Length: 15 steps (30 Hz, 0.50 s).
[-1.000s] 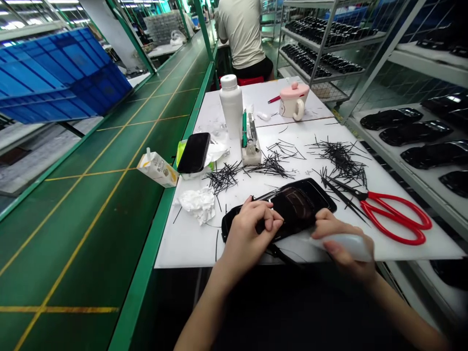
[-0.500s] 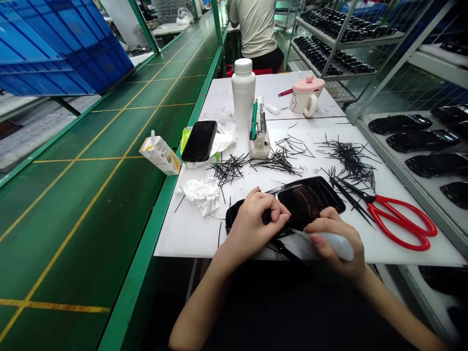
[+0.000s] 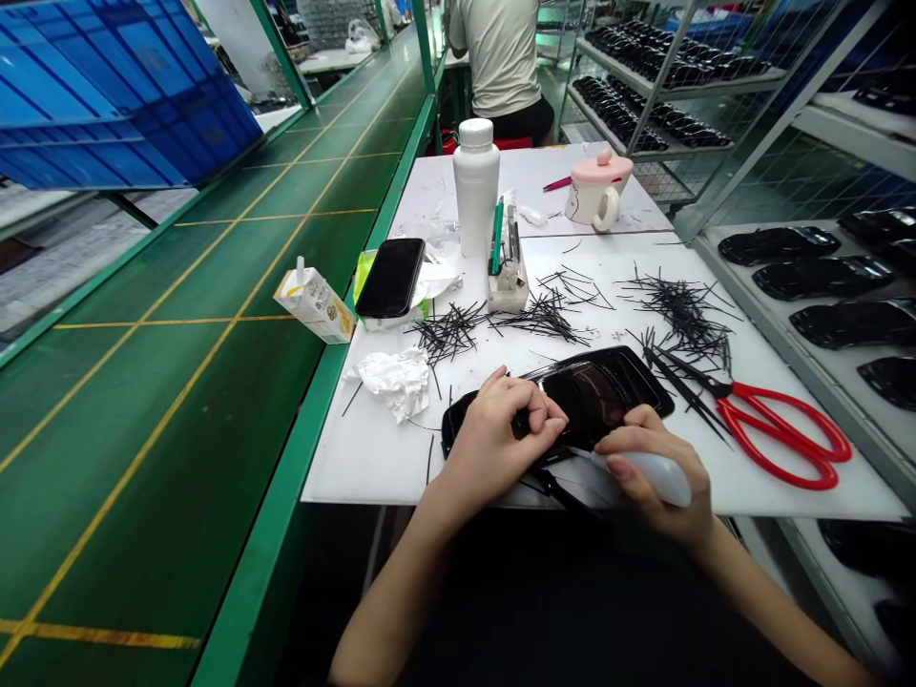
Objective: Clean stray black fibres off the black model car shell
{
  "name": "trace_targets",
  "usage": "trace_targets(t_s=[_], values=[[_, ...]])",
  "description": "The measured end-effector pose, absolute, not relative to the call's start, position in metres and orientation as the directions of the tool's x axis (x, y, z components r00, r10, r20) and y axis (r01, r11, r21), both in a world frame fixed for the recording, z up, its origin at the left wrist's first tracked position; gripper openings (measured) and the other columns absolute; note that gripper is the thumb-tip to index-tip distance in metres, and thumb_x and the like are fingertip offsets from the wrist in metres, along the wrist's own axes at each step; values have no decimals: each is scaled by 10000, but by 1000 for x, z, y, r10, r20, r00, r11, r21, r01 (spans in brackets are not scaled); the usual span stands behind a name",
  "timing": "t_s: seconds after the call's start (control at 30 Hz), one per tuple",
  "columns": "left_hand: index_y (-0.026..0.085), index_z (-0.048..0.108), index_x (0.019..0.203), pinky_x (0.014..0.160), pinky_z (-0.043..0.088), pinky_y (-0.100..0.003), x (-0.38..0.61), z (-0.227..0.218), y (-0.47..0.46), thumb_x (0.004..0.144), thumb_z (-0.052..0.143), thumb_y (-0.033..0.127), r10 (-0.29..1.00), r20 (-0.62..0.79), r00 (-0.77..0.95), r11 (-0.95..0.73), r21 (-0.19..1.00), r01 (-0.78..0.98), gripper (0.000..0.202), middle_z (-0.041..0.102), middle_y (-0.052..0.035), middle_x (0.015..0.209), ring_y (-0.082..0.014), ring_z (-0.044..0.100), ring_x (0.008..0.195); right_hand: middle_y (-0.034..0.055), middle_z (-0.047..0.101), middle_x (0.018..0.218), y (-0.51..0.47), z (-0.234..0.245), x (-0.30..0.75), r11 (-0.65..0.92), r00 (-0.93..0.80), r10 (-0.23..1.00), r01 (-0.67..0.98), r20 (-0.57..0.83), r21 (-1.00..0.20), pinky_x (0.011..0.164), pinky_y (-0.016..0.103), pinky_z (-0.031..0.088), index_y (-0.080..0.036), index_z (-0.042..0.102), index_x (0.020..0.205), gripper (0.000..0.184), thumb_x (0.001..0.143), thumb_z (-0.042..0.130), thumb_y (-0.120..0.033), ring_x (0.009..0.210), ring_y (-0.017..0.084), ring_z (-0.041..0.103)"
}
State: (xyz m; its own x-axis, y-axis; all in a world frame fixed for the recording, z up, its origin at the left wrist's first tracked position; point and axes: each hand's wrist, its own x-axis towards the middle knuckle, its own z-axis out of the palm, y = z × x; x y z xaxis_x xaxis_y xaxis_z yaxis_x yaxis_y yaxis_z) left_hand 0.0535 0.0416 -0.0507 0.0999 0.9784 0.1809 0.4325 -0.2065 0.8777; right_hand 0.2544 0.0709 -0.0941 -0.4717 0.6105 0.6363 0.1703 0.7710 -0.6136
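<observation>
Head view, black model car (image 3: 593,389) on white tabletop (image 3: 350,482), left hand (image 3: 492,431) over its left part, fingers curled, grip unclear, right hand (image 3: 671,443) with fingers clamped round pale bottle (image 3: 667,479), nozzle (image 3: 582,453) near car, scissors (image 3: 773,456) at right.

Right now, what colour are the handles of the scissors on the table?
The scissor handles are red; the head view shows them best.

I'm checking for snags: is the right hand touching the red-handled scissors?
Apart. The head view shows white tabletop between the red-handled scissors and the right hand, which is wrapped around a pale bottle.
</observation>
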Motion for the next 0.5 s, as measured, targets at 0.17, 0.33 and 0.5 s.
trace_targets(t_s=[0.17, 0.33, 0.5], values=[[225, 366, 668, 1182, 248, -423, 53, -50, 41, 864, 624, 151, 980, 170, 102, -197, 883, 427, 333, 721, 28, 839, -153, 633, 848, 3, 669, 676, 70, -94, 255, 767, -455, 616, 161, 643, -621, 599, 383, 372, -217, 588, 860, 121, 844, 563, -99, 537, 171, 511], [226, 364, 667, 1187, 236, -430, 53, -49, 41, 867, 621, 155, 982, 164, 98, -190, 886, 424, 334, 726, 21, 850, -157, 642, 848, 10, 672, 659, 70, -92, 254, 766, -442, 623, 179, 645, -618, 578, 390, 384, -223, 599, 843, 104, 853, 557, -129, 527, 180, 518], [227, 361, 668, 1186, 239, -432, 53, -50, 41, 863, 622, 157, 980, 168, 102, -196, 885, 423, 333, 726, 23, 844, -161, 644, 843, 4, 669, 662, 71, -94, 255, 778, -446, 607, 166, 658, -606, 601, 391, 388, -222, 584, 853, 118, 842, 565, -106, 525, 175, 521]])
